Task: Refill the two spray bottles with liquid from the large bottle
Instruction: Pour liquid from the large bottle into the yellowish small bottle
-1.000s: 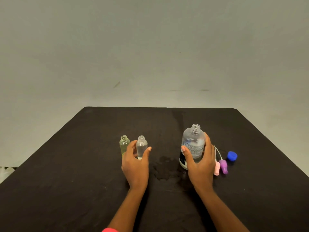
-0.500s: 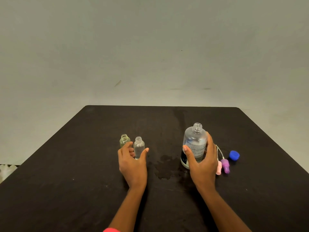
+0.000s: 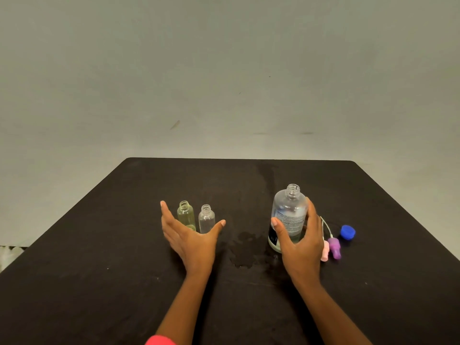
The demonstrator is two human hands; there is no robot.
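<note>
Left hand (image 3: 191, 241) spread, just before 2 spray bottles (image 3: 196, 217); right hand (image 3: 300, 241) apparently clasping large bottle (image 3: 288, 212).

Left hand (image 3: 193, 239) spread wide, fingers extended, thumb out; right hand (image 3: 300, 241) curled in a grasp, both forearms extended forward.

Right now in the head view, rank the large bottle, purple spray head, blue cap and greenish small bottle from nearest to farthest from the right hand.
1. Large bottle: inside the right hand's grasp.
2. Purple spray head: just right of it.
3. Blue cap: farther right.
4. Greenish small bottle: far left, by the open left hand.
</note>
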